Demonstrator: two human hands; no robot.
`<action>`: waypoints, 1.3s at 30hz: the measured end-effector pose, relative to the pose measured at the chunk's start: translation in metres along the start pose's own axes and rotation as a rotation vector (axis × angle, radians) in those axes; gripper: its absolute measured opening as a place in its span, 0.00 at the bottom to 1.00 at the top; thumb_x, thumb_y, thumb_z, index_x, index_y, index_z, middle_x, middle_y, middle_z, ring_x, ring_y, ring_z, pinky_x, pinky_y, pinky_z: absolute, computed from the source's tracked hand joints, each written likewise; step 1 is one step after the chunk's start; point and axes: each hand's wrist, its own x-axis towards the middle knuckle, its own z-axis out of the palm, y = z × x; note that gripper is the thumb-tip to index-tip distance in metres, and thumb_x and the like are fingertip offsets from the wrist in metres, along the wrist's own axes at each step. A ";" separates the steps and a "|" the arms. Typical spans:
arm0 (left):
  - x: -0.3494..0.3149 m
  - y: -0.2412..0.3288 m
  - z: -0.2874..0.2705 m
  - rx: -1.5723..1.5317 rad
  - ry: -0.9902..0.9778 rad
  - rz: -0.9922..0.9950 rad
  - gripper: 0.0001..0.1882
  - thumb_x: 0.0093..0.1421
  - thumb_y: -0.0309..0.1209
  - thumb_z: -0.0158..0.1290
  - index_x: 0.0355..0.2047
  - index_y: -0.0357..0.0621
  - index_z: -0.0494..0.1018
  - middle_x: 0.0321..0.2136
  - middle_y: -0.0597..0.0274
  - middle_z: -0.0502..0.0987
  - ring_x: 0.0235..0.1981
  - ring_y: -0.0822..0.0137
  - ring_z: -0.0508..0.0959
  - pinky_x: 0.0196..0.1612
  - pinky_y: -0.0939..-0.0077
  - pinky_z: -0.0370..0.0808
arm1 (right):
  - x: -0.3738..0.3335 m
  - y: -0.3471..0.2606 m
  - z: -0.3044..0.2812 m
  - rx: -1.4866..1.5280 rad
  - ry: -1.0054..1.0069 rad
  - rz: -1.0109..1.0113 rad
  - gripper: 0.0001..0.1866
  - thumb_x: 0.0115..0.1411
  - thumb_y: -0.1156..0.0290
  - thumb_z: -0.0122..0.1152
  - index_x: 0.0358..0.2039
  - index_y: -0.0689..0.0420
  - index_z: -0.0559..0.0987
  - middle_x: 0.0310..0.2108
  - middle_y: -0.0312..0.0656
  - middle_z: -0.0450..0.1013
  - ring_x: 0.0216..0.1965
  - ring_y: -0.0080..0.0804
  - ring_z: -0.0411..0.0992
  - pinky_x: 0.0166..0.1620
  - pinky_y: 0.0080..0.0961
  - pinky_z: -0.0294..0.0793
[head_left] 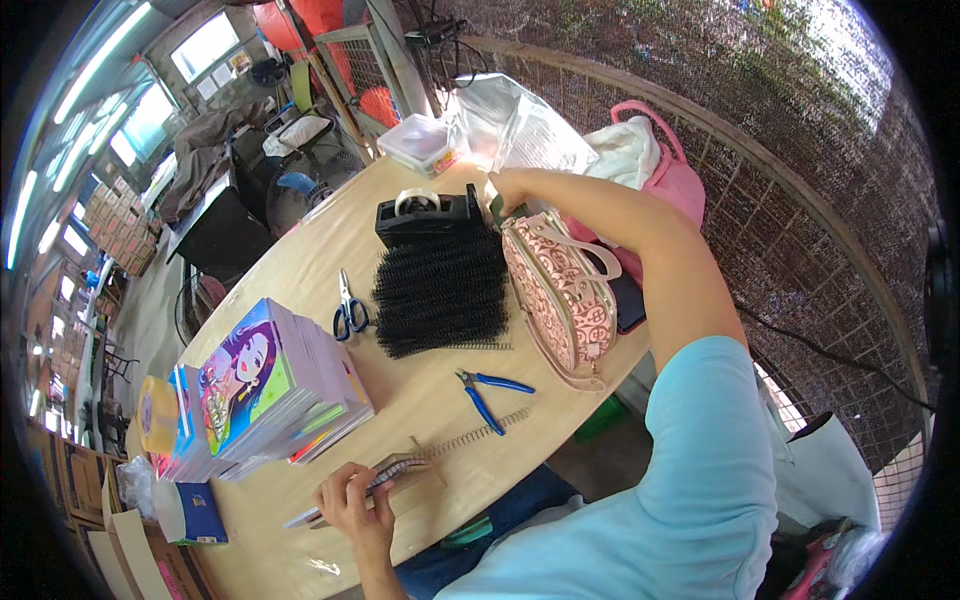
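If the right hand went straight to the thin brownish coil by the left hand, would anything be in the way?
Yes. The wide pile of black spiral coils lies between the right hand and the thin coil, then the blue-handled pliers, close beside it.

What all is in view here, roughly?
Table: one, tan, centre
Booklets: many, multicoloured, stacked left
Tape roll: one, yellow, beside booklets
Scissors: one, blue, centre
Pliers: one, blue, nearside
Coils: many, black, centre
Loose coil: one, greyish, beside pliers
Tape dispenser: one, black, beyond coils
Handbag: one, pink, right
Box: one, clear, far end
Shiny bag: one, silver, far end
Cloth bag: one, pink, far right
Cardboard boxes: many, brown, far left
Held booklet: one, pale, lower centre
Left hand: one, bare, lower centre
Right hand: one, bare, beside handbag
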 end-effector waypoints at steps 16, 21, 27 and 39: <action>-0.002 -0.003 -0.002 -0.109 -0.055 -0.089 0.13 0.59 0.35 0.54 0.39 0.39 0.75 0.43 0.52 0.72 0.44 0.54 0.70 0.48 0.61 0.65 | -0.294 -0.059 -0.015 1.366 1.430 -0.403 0.33 0.39 0.69 0.77 0.46 0.60 0.70 0.44 0.44 0.70 0.46 0.36 0.71 0.51 0.32 0.70; 0.000 0.008 0.002 -0.149 -0.016 -0.138 0.16 0.65 0.37 0.49 0.44 0.37 0.72 0.47 0.48 0.70 0.48 0.52 0.70 0.51 0.61 0.66 | -0.357 -0.173 0.098 1.412 0.767 -0.825 0.23 0.48 0.77 0.69 0.47 0.57 0.77 0.44 0.43 0.75 0.44 0.39 0.73 0.49 0.36 0.72; -0.015 -0.007 0.000 0.040 -0.031 -0.093 0.21 0.64 0.40 0.51 0.49 0.36 0.69 0.52 0.49 0.65 0.51 0.51 0.68 0.54 0.60 0.64 | -0.344 -0.246 0.152 1.707 0.606 -0.835 0.21 0.45 0.84 0.64 0.41 0.57 0.74 0.42 0.44 0.69 0.52 0.46 0.67 0.54 0.40 0.66; 0.002 0.127 0.034 -1.307 -0.083 -0.556 0.58 0.36 0.52 0.71 0.62 0.47 0.51 0.57 0.47 0.56 0.51 0.52 0.69 0.52 0.57 0.71 | -0.328 -0.222 0.132 1.202 0.782 -1.153 0.24 0.55 0.69 0.66 0.52 0.61 0.74 0.52 0.52 0.70 0.57 0.52 0.66 0.61 0.54 0.62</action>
